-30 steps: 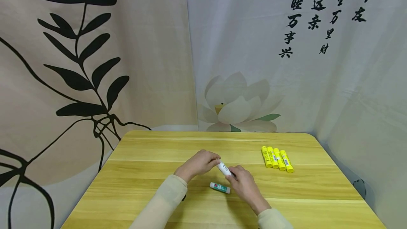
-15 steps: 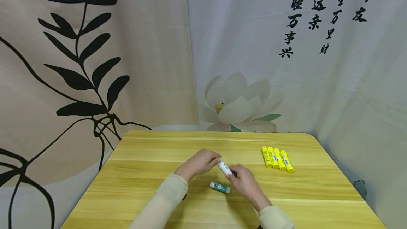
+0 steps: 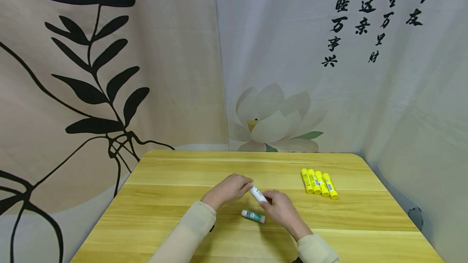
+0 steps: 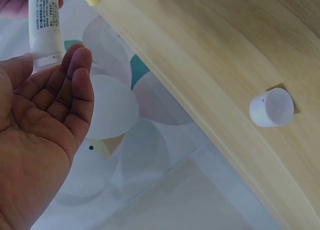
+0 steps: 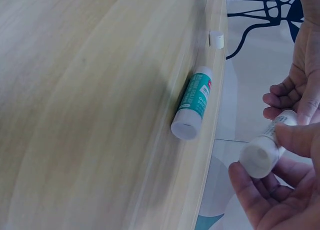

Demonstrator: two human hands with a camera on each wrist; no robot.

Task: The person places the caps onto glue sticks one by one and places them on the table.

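A white glue stick point(image 3: 258, 193) is held above the table between both hands, slanting down from left to right. My left hand point(image 3: 229, 190) pinches its upper left end between thumb and fingers. At the other end, my right hand point(image 3: 283, 211) grips the round white base, which shows in the right wrist view point(image 5: 260, 157) beside the thumb. Dark print runs along the barrel point(image 4: 47, 12) in the left wrist view. Below the hands a green-labelled glue stick point(image 3: 253, 216) with white ends lies on its side on the table.
A small white cap point(image 4: 271, 107) sits on the table, seen in both wrist views; the left arm hides it from the head view. Several yellow glue sticks point(image 3: 319, 183) lie side by side at the back right of the wooden table point(image 3: 175, 198). Printed curtains hang behind.
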